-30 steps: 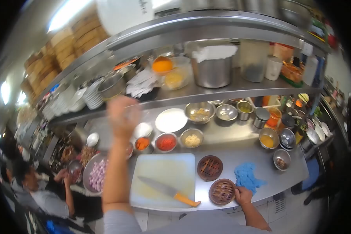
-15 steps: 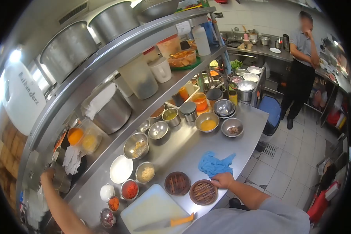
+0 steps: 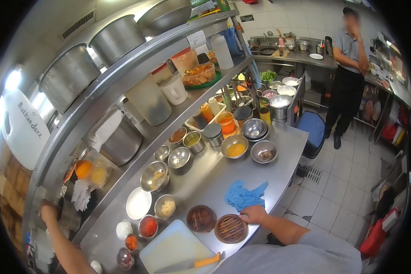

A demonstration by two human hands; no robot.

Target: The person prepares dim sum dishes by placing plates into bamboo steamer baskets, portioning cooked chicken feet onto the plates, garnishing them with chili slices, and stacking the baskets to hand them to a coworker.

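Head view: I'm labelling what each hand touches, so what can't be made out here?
Left hand, head view: its fingers and what they touch, lost in blur and shadow near the left edge.
Right hand, head view: its grip on the round slatted basket, partly hidden by the hand itself.
Tall stockpot, head view: any contents, hidden by its wall.
Paper tag, head view: any wording, too small.
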